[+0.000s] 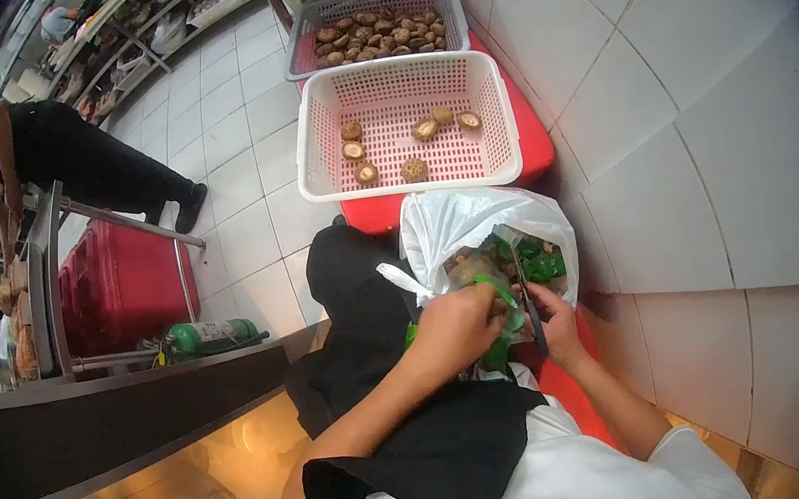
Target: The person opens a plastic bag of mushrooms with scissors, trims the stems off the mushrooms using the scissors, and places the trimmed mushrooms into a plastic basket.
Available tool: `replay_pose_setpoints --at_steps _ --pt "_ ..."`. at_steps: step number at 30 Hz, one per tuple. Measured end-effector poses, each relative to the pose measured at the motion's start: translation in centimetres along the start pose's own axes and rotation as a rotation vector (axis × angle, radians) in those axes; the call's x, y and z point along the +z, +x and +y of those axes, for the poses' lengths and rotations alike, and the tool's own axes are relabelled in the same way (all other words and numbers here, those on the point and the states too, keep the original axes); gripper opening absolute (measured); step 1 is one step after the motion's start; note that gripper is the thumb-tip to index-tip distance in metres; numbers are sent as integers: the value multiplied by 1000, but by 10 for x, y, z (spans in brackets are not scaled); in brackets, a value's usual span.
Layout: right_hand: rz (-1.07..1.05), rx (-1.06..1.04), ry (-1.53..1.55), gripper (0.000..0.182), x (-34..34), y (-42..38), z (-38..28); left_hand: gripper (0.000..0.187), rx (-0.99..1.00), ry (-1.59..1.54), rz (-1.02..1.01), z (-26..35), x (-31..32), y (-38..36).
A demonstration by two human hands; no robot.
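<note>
Both my hands are over a white plastic bag (553,212) that has green and brown contents showing at its mouth. My left hand (464,320) is closed on a clear plastic packet with green edging (493,288). In my right hand (556,322) is a pair of scissors (533,318), its blades pointing up beside the packet. Just beyond the bag, a white basket (308,150) holds several mushrooms (414,170), some with pale undersides up.
Behind the white basket, a grey basket (452,15) is full of mushrooms. Both stand on red surfaces along the tiled wall (598,72). At left are a person in black trousers (74,151), a red bin (127,285) and a green cylinder (211,336).
</note>
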State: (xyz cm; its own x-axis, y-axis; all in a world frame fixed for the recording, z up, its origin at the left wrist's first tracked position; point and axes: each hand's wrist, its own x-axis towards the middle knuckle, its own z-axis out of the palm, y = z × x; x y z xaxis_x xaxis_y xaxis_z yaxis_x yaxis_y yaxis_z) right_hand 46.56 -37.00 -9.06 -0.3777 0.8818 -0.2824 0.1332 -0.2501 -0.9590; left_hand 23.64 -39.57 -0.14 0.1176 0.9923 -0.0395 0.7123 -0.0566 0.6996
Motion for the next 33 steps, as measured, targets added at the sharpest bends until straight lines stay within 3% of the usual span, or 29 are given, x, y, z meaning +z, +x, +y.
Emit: replay_pose_setpoints --at_steps 2,5,7,8,11,14,26,33 --pt "7 54 42 54 0 0 -13 32 -24 -238 60 0 -26 -8" --pt "6 29 -25 54 -5 0 -9 34 -248 -772 44 -9 -46 -11" --pt "4 -17 -127 55 -5 -4 -19 35 -242 -1087 107 -15 -52 -4" --pt "3 -43 -181 55 -6 -5 -24 36 -239 -1099 131 -14 -52 3" --pt "76 -405 -426 56 -9 -6 -30 37 -237 -1147 160 -23 -37 23" --pt "76 -518 -646 59 -10 -10 -72 38 -282 -1155 129 -27 -25 34" --pt "74 -594 -1172 62 -27 -6 -103 32 -219 -755 34 -23 -15 47" --pt "-16 -586 -1161 63 -29 -6 -95 28 -206 -627 -40 -11 -19 45"
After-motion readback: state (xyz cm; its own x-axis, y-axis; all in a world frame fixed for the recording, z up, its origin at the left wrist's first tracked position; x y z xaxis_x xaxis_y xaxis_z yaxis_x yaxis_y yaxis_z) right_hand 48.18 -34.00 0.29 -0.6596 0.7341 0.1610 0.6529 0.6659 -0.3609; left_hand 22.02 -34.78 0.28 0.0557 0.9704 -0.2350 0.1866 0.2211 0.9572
